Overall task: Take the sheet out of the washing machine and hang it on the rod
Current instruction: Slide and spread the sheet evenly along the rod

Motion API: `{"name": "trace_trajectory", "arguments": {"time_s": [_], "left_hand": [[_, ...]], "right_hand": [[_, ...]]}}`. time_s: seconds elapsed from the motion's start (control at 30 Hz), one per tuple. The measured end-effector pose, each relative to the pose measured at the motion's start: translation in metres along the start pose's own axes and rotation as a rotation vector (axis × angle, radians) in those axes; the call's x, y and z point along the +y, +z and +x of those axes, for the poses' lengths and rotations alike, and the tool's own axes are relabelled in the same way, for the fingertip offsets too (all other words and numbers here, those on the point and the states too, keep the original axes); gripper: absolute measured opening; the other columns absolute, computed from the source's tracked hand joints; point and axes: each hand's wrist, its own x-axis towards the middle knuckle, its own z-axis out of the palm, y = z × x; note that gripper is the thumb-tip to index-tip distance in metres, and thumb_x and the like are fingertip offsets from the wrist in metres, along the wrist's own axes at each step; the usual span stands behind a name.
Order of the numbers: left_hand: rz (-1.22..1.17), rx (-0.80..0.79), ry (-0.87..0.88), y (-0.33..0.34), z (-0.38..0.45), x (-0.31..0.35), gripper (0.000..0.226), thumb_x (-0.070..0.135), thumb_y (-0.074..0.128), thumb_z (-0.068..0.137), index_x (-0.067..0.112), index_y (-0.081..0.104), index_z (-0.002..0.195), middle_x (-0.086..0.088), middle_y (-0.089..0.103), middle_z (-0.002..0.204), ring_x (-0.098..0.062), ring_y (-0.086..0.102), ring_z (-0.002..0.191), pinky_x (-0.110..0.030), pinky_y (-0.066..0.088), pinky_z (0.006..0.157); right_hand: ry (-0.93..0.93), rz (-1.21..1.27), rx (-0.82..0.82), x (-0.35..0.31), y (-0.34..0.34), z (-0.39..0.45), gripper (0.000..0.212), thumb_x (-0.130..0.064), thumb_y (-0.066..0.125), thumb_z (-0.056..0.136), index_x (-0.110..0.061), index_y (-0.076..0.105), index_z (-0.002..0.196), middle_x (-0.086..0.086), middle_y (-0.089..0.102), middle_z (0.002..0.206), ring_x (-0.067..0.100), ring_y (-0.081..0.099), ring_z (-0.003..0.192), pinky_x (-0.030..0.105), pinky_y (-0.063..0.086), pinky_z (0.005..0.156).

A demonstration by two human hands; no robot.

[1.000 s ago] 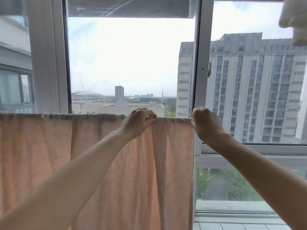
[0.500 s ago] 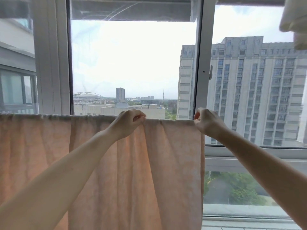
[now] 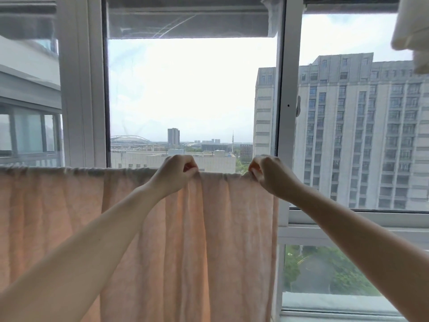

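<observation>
A peach-coloured sheet [image 3: 69,217] hangs in folds over a horizontal rod, which its top fold fully covers. The cloth reaches from the left edge of the view to about the window mullion. My left hand [image 3: 174,174] pinches the sheet's top edge near the middle. My right hand [image 3: 269,175] pinches the same top edge close to the sheet's right end. Both forearms stretch up from the bottom corners. The washing machine is not in view.
Behind the sheet stands a large window with a white frame and a vertical mullion [image 3: 283,112]. A window handle [image 3: 298,105] sits on the right sash. White cloth [image 3: 413,26] hangs at the top right corner. Buildings lie outside.
The sheet's right edge slid right along the rod and then settled by the mullion. My hands have come closer together on the top edge, and the view has tilted up slightly.
</observation>
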Motion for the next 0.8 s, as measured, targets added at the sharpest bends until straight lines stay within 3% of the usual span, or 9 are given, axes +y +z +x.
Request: {"name": "trace_trajectory", "arguments": {"time_s": [0.07, 0.17, 0.27, 0.33, 0.5, 0.6, 0.73, 0.8], "left_hand": [[0.019, -0.017, -0.003, -0.002, 0.002, 0.003, 0.008, 0.011, 0.058, 0.095, 0.012, 0.065, 0.091, 0.005, 0.064, 0.084, -0.003, 0.057, 0.079, -0.010, 0.037, 0.064], [0.013, -0.016, -0.030, -0.002, 0.003, 0.008, 0.011, 0.009, 0.052, 0.096, 0.013, 0.060, 0.089, 0.005, 0.061, 0.084, -0.006, 0.056, 0.078, -0.013, 0.036, 0.062], [-0.009, 0.007, -0.057, 0.001, 0.001, 0.012, 0.013, 0.008, 0.047, 0.097, 0.013, 0.056, 0.089, 0.002, 0.059, 0.084, -0.008, 0.054, 0.077, -0.017, 0.037, 0.061], [0.000, 0.015, -0.072, 0.002, 0.000, 0.011, 0.013, 0.009, 0.044, 0.098, 0.012, 0.055, 0.091, 0.001, 0.058, 0.085, -0.008, 0.053, 0.077, -0.017, 0.037, 0.061], [-0.035, 0.147, -0.192, -0.004, 0.002, 0.006, 0.014, 0.010, 0.042, 0.098, 0.008, 0.055, 0.093, -0.003, 0.057, 0.086, -0.015, 0.052, 0.080, -0.019, 0.036, 0.059], [-0.065, 0.148, -0.238, -0.006, 0.006, 0.010, 0.013, 0.010, 0.042, 0.099, 0.008, 0.054, 0.094, 0.000, 0.055, 0.083, -0.010, 0.051, 0.075, -0.019, 0.036, 0.057], [-0.030, 0.139, -0.206, 0.003, 0.005, 0.018, 0.012, 0.010, 0.042, 0.100, 0.009, 0.054, 0.097, -0.002, 0.056, 0.087, -0.008, 0.051, 0.075, -0.017, 0.035, 0.057], [-0.032, 0.081, -0.162, 0.010, 0.003, 0.021, 0.012, 0.013, 0.043, 0.100, 0.011, 0.054, 0.096, -0.003, 0.059, 0.090, -0.010, 0.054, 0.077, -0.021, 0.040, 0.060]], "right_hand": [[0.006, 0.049, 0.028, -0.007, 0.004, 0.002, 0.012, -0.006, 0.055, 0.094, -0.005, 0.063, 0.102, 0.004, 0.065, 0.095, 0.012, 0.061, 0.075, 0.025, 0.055, 0.074], [-0.060, 0.105, -0.008, -0.019, 0.009, 0.009, 0.030, -0.009, 0.055, 0.094, -0.012, 0.056, 0.124, -0.002, 0.062, 0.107, 0.011, 0.060, 0.092, 0.024, 0.051, 0.085], [-0.110, 0.153, -0.125, -0.034, 0.011, 0.018, 0.021, -0.018, 0.061, 0.093, -0.009, 0.064, 0.111, 0.003, 0.069, 0.107, 0.008, 0.061, 0.088, 0.019, 0.048, 0.086], [-0.099, 0.149, -0.134, -0.038, 0.014, 0.021, 0.013, -0.012, 0.063, 0.091, -0.007, 0.067, 0.102, 0.006, 0.071, 0.101, 0.009, 0.062, 0.082, 0.017, 0.049, 0.081], [-0.006, 0.098, 0.022, -0.034, 0.012, 0.025, 0.008, -0.001, 0.057, 0.091, -0.005, 0.063, 0.089, 0.007, 0.067, 0.081, 0.015, 0.063, 0.068, 0.029, 0.058, 0.068], [0.115, 0.098, 0.098, -0.023, 0.008, 0.021, 0.014, 0.003, 0.050, 0.088, -0.005, 0.058, 0.080, 0.008, 0.062, 0.072, 0.018, 0.061, 0.063, 0.034, 0.058, 0.061], [0.107, 0.056, -0.017, -0.011, 0.011, 0.012, 0.009, -0.002, 0.051, 0.085, -0.008, 0.057, 0.082, 0.004, 0.060, 0.074, 0.019, 0.060, 0.065, 0.038, 0.057, 0.062], [0.085, 0.085, -0.055, -0.010, 0.013, 0.010, 0.011, -0.003, 0.052, 0.087, -0.007, 0.059, 0.094, 0.005, 0.064, 0.084, 0.018, 0.062, 0.069, 0.038, 0.058, 0.064]]}}
